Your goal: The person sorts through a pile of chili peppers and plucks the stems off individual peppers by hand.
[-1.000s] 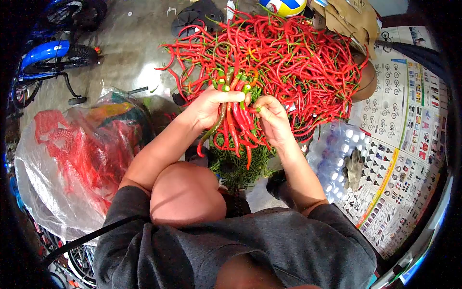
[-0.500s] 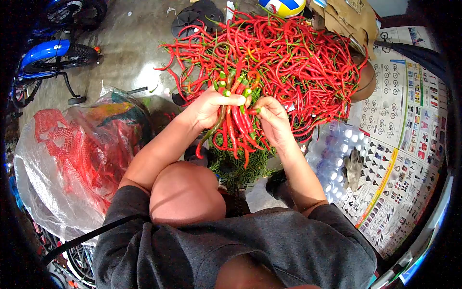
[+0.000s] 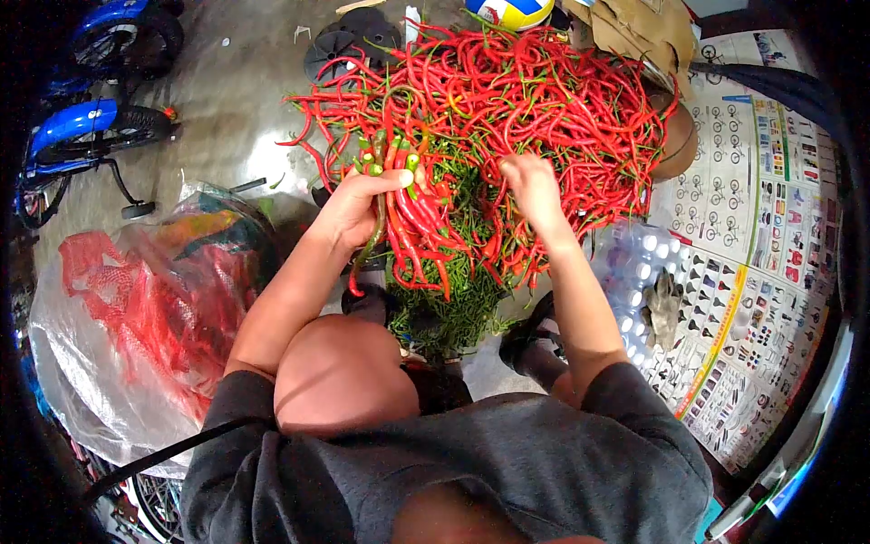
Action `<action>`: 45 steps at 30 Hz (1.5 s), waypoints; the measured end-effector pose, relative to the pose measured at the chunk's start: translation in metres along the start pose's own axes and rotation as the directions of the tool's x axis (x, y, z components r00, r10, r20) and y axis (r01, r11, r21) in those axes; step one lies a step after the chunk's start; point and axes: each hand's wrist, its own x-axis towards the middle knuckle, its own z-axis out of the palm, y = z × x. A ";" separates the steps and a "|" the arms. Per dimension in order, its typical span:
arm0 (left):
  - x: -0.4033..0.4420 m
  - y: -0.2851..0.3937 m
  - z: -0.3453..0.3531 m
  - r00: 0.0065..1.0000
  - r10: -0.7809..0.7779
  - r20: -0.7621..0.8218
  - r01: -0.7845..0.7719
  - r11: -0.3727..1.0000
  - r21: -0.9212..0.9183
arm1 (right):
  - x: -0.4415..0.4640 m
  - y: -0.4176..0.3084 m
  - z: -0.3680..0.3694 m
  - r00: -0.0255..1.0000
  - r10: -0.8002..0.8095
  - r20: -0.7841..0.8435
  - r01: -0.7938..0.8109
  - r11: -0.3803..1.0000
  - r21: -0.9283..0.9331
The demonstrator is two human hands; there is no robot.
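My left hand (image 3: 356,201) is closed around a bunch of long red chili peppers (image 3: 419,218), thumb across them. Their green stem ends point up and away from me; one darker, brownish chili hangs at the bunch's left side. My right hand (image 3: 536,190) is at the near edge of a big heap of red chili peppers (image 3: 580,118). Its fingers are curled together, and whatever is between the fingertips is too small and blurred to make out. Below and between the hands lies a mound of green stems (image 3: 449,308).
A clear plastic bag with red netting (image 3: 163,308) lies to the left, with a blue bicycle (image 3: 82,122) beyond. Capped plastic bottles (image 3: 634,290), a grey glove (image 3: 664,313) and printed sheets (image 3: 725,218) are at right. A ball (image 3: 512,11) and cardboard (image 3: 648,32) sit behind the heap.
My right hand has moved away from the bunch, rightward and over to the heap. My left hand still holds the bunch, now farther left in view. The whole view has shifted slightly.
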 end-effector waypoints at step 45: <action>-0.041 0.022 0.071 0.646 0.109 0.755 -0.606 -0.527 0.595 | -0.043 -0.111 -0.092 0.799 0.082 0.596 -0.544 -0.323 0.774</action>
